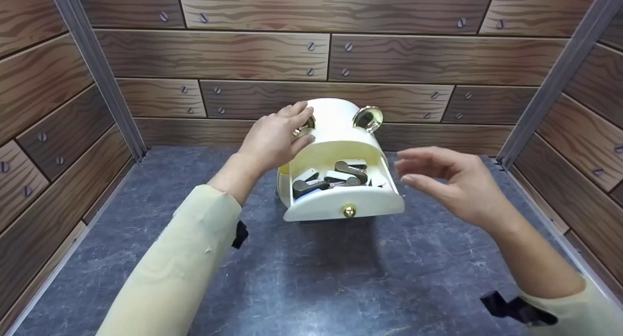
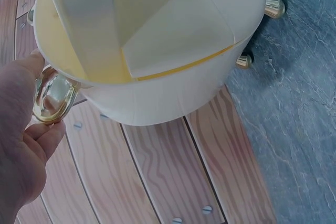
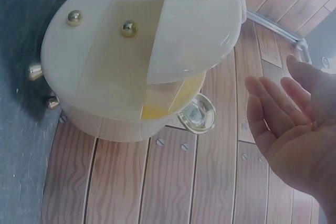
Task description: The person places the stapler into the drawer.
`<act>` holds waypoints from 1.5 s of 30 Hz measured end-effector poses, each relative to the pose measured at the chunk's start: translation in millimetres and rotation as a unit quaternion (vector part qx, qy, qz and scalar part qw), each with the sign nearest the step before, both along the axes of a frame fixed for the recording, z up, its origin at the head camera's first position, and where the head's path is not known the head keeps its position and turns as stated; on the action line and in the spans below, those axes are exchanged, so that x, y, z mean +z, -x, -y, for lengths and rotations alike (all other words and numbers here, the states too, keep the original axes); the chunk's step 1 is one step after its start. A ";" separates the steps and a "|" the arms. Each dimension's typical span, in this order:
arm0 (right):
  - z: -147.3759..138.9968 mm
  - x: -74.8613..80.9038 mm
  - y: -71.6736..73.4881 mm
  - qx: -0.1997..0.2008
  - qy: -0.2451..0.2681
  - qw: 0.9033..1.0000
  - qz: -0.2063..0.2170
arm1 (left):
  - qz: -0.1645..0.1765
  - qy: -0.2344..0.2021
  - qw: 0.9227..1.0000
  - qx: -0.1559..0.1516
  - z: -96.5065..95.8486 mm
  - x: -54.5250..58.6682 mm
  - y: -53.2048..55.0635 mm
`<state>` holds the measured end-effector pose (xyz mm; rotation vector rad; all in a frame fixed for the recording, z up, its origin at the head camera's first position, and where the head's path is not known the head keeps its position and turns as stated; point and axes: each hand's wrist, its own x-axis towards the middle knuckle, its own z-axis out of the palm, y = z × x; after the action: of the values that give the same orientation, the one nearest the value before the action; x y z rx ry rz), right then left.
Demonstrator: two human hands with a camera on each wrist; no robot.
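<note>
A white rounded cabinet (image 1: 333, 117) with gold ear-shaped parts stands on the floor panel. Its top drawer (image 1: 316, 207) is pulled out towards me and has a gold knob (image 1: 349, 211). Several small dark grey and white objects (image 1: 351, 169) lie in it, their kind unclear. My left hand (image 1: 275, 136) is at the cabinet's left side, thumb and fingers round the left gold ear (image 2: 55, 98). To the right of the drawer, my right hand (image 1: 450, 182) hovers with relaxed, slightly bent fingers, apart from the cabinet and holding nothing.
The cabinet stands on short gold feet (image 2: 274, 8) on a dark blue marbled surface (image 1: 233, 297). Wood-patterned panels (image 1: 272, 58) enclose the back and both sides, with grey metal posts (image 1: 100, 73) at the corners. Lower gold knobs (image 3: 74, 18) sit on the cabinet's front.
</note>
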<state>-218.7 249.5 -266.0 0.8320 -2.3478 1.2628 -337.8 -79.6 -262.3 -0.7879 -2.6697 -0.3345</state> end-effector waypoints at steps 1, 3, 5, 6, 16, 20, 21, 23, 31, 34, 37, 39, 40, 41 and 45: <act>-0.9 -2.4 -2.7 0.005 0.000 1.000 0.004 | 0.001 -0.001 1.000 0.000 0.1 0.0 -0.3; -1.8 -8.4 -7.3 0.015 0.000 1.000 0.015 | 0.003 -0.001 1.000 0.000 0.1 0.0 -0.2; -1.5 -15.8 -10.6 0.024 -0.002 0.999 0.025 | 0.003 0.001 1.000 0.001 -0.1 0.6 -0.2; -0.9 -19.9 -11.7 0.031 -0.002 0.999 0.030 | 0.003 0.003 1.000 0.002 -0.2 1.0 -0.2; 20.7 -62.8 -12.8 0.099 -0.001 0.993 0.072 | 0.004 0.010 1.000 0.004 -1.1 3.1 -0.1; 31.6 -74.9 -10.9 0.110 0.005 0.989 0.094 | 0.009 0.010 1.000 0.003 -1.3 2.7 0.4; 34.0 -77.2 -10.4 0.113 0.008 0.989 0.100 | 0.010 0.010 1.000 0.003 -1.3 2.6 0.5; 38.7 -80.8 -9.4 0.121 0.020 0.986 0.111 | 0.011 0.010 1.000 0.004 -1.1 2.2 0.7; 55.7 -90.0 -4.4 0.143 0.082 0.978 0.127 | 0.007 0.009 1.000 0.008 0.1 1.1 -0.2; 59.9 -90.8 -2.5 0.146 0.106 0.975 0.129 | 0.006 0.007 1.000 0.006 0.2 1.0 -0.5; 62.7 -90.8 -0.1 0.148 0.122 0.973 0.132 | 0.008 0.006 1.000 0.006 0.2 1.3 -0.8; 64.3 -90.7 2.3 0.149 0.126 0.972 0.134 | 0.010 0.005 1.000 0.005 0.3 1.6 -1.2; 65.0 -90.6 3.7 0.148 0.127 0.972 0.134 | 0.011 0.006 1.000 0.006 0.4 1.6 -1.0; 65.7 -90.4 5.3 0.147 0.127 0.972 0.133 | 0.011 0.007 1.000 0.006 0.5 1.6 -0.8; 68.7 -89.5 13.3 0.142 0.132 0.972 0.135 | 0.010 0.009 1.000 0.006 1.1 1.3 0.2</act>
<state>-232.0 180.9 -355.5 0.9824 -2.2396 1.8666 -338.0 -80.6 -260.9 -0.7783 -2.6975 -0.3176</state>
